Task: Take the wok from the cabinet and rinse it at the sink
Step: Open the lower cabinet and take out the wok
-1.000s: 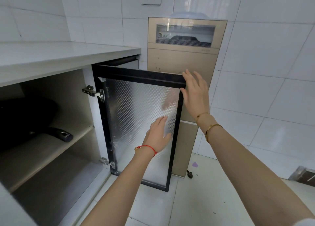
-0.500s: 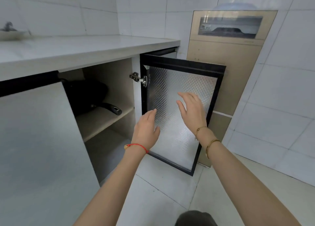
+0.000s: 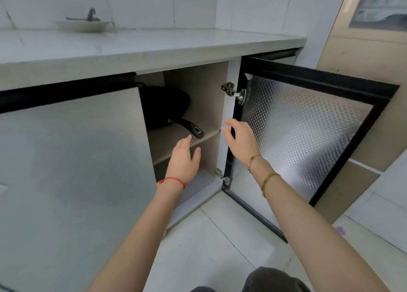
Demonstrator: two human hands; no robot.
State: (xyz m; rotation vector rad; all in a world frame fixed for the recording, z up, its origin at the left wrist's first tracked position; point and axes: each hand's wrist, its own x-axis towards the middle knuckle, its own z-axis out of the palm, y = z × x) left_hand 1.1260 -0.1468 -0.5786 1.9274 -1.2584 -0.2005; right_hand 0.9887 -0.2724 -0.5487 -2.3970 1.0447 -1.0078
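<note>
The wok (image 3: 164, 106) sits on the upper shelf (image 3: 176, 141) inside the cabinet (image 3: 198, 89), just beyond my fingertips, leaning back into the dark corner with its black handle (image 3: 189, 127) pointing out toward me — the natural thing to take hold of. My left hand (image 3: 184, 159) hangs just below and in front of that handle's end, fingers loosely spread and holding nothing, lined up, I judge, to close around it. My right hand (image 3: 239, 141) is also empty and spread, hovering beside the cabinet's right edge, near the handle but not touching it; I'd use it to steady the wok's rim as it comes out, since the bowl looks heavier than the handle side. To the right of my right hand the cabinet door (image 3: 308, 133) stands swung wide on its hinges (image 3: 234, 91), out of the way so the wok can pass. Above my hands runs the worktop (image 3: 154, 47), with a shallow dish (image 3: 82, 25) well off to the far left. The sink is not in view.
</note>
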